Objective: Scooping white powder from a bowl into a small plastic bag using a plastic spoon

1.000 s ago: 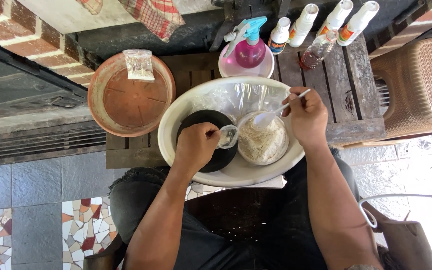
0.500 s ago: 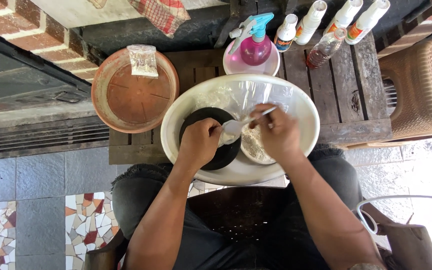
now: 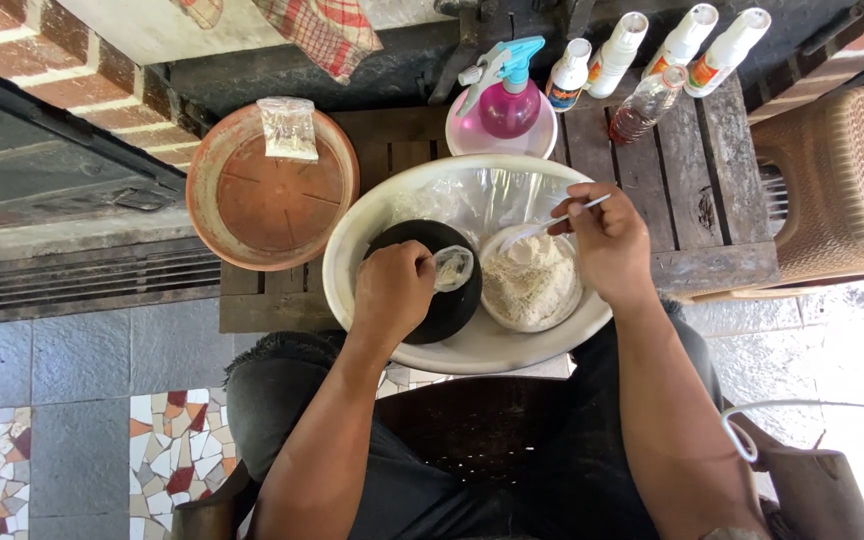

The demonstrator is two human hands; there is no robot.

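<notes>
- 1 wide white basin [image 3: 352,262] sits on the wooden slatted surface [image 3: 712,190] in front of the seated person; inside it I count 1 black round dish [image 3: 452,310], 1 clear tub of pale powder [image 3: 537,290] and some crumpled clear plastic [image 3: 492,195] at the far side.
- The left hand [image 3: 392,292] rests over the black dish, its fingers pinched around 1 small clear pouch [image 3: 452,267] that is held open at the dish's right edge.
- The right hand [image 3: 607,240] is over the tub's right rim, fingers clenched on 1 white spoon [image 3: 542,227] whose bowl dips toward the powder.
- 1 terracotta saucer [image 3: 214,200] lies just left of the basin, touching or nearly touching it, with 1 small clear packet [image 3: 288,128] on its far rim.
- Behind the basin: 1 pink spray bottle [image 3: 509,100] standing in 1 white bowl [image 3: 467,140], then 4 white bottles [image 3: 682,45] and 1 clear bottle [image 3: 642,105] leaning in a row.
- The basin overhangs the near edge of the surface, toward the person's lap; bare planks remain only on the right.
- 1 brown woven stool [image 3: 852,180] stands right of the surface; brick wall, a metal grate and mosaic tile floor [image 3: 12,470] lie to the left.
</notes>
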